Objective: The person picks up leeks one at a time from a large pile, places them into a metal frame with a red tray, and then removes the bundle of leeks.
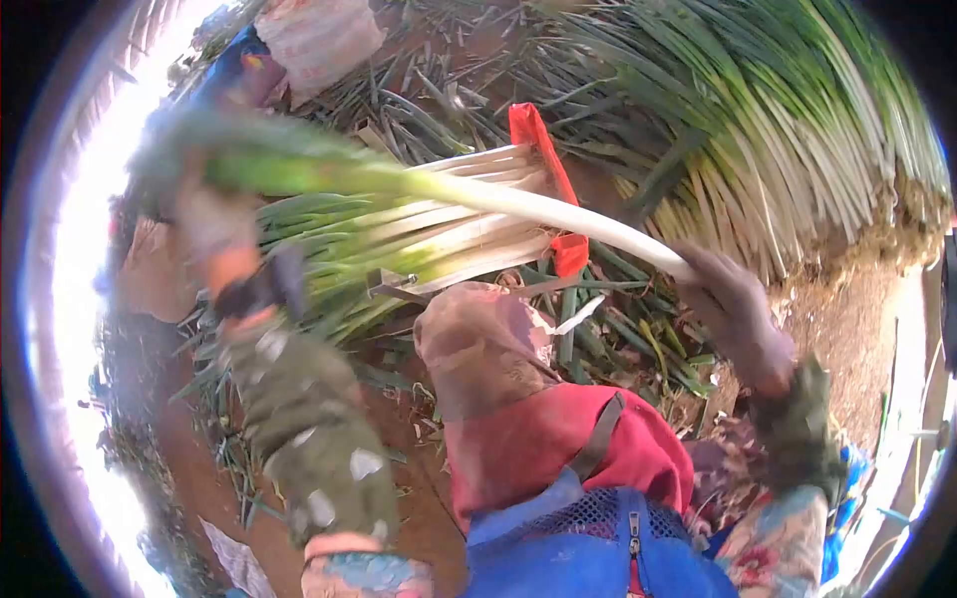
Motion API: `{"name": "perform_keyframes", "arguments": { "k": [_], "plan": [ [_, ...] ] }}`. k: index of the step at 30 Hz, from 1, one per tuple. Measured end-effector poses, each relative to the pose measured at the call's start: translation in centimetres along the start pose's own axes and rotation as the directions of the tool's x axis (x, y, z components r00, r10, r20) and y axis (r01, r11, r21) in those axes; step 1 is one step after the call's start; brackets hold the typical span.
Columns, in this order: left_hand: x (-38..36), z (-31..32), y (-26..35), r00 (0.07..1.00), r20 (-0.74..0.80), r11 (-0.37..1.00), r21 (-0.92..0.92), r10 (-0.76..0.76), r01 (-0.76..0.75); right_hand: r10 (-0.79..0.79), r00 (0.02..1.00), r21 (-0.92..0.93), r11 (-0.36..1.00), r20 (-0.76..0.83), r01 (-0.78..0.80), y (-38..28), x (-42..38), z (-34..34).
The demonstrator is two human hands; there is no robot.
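Closest to me is my blue vest (588, 543) over a red top (558, 439), with a brown cloth (478, 344) bunched just above it. My left sleeve (309, 439), green and patched, runs up toward my left hand (214, 224), which is blurred; its fingers look wrapped around the green leaves of a leek (518, 204), though I cannot tell how tightly. My right hand (733, 304), in a dark glove, has its fingers shut round the white end of the same leek. So the leek lies across in front of me, green end at my left, white shaft sloping down to my right, held off the ground between both hands.

Just behind it lies a bundle (429, 234) of trimmed leeks, white shafts pointing right, with a red band (548, 179) looped round it. Loose green trimmings (618, 339) lie scattered on the bare dirt floor (857, 329) beneath and beside the bundle.

Farther off, at upper right, a big heap (778, 110) of leeks fans out, greens up and roots down at the right edge. At the top left, well apart, stands a pale sack (319, 35).
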State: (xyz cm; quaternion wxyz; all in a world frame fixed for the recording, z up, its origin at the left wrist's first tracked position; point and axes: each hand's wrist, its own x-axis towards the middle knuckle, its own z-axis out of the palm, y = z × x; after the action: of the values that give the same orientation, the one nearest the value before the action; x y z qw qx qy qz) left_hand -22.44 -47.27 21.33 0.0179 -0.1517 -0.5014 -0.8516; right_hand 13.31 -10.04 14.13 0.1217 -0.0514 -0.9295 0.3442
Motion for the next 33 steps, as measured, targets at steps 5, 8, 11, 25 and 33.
{"name": "perform_keyframes", "arguments": {
  "k": [5,8,11,25,33],
  "plan": [
    [-5.6,-14.3,5.3,0.967,-0.247,0.911,0.41,0.06,0.049,-0.228,0.96,-0.334,0.903,0.16,0.27,-0.6,12.5,10.6],
    [-11.0,-18.0,4.8,0.957,-0.28,0.681,0.685,-0.083,0.259,-0.115,0.948,-0.505,0.824,0.297,0.258,1.6,15.9,16.4],
    [-14.8,-18.9,2.3,0.881,-0.402,0.128,0.888,-0.251,0.442,0.102,0.932,-0.645,0.747,0.348,0.159,4.4,16.3,21.1],
    [-10.4,-12.6,-13.7,0.557,0.708,-0.211,0.521,-0.434,-0.827,0.039,0.968,-0.454,0.888,0.246,0.08,3.2,15.0,22.8],
    [-8.4,-12.5,-14.9,0.536,0.708,0.051,0.624,-0.46,-0.78,0.23,0.91,-0.588,0.808,0.345,0.019,3.1,13.9,24.6]
  ]
}}
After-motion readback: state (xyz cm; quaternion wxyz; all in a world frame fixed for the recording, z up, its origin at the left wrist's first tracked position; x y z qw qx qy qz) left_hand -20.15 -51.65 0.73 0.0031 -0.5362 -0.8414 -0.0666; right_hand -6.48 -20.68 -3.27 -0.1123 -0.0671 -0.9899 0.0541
